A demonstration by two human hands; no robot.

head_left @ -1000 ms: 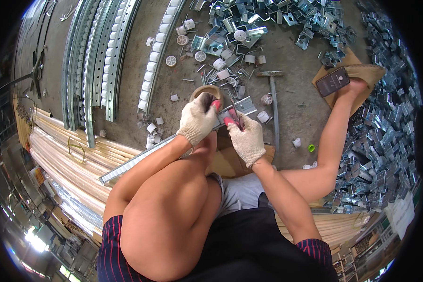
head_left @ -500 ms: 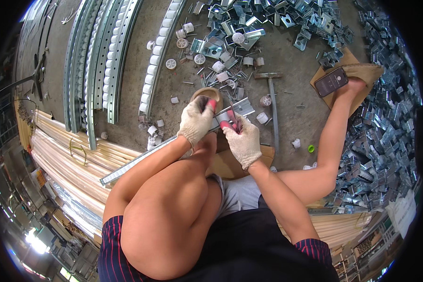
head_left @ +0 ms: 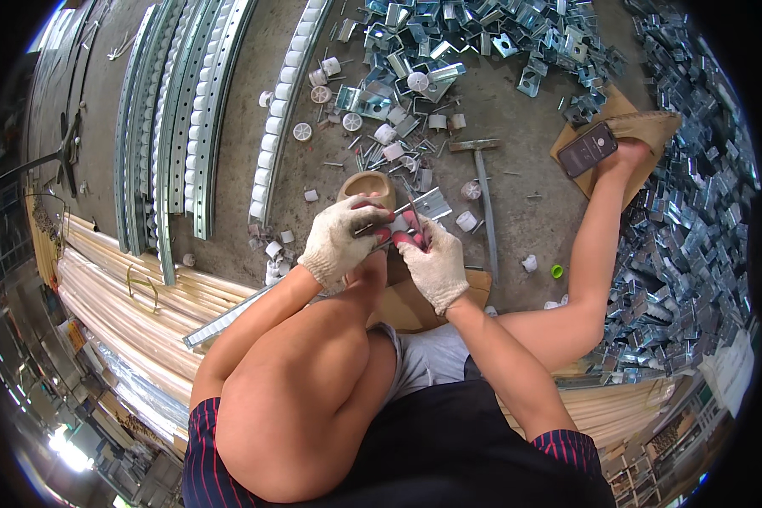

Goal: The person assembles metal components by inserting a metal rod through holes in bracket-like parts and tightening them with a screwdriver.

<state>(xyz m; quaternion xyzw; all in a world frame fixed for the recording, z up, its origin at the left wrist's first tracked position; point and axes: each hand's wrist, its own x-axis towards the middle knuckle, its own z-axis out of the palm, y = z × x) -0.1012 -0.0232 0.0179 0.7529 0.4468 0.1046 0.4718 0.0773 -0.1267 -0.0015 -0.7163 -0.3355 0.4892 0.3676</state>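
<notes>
A metal roller track slants up past my raised knee, its far end showing beyond my gloves. My left hand, in a white knit glove with dark and red fingertips, bends over the track with its fingers closed; what is between them is too small to make out. Beside it, my gloved right hand pinches a thin dark metal piece above the channel. A white roller shows between the two hands. My sandalled foot is just beyond the left hand.
A hammer lies right of the hands, near loose rollers and scattered pins. Finished-looking roller tracks lie at left. Metal brackets pile up at right and far. A phone rests by my other foot.
My left hand has moved slightly down and turned, its fingers now reaching toward the white roller and right hand. The right hand stays at the track with the thin metal piece.
</notes>
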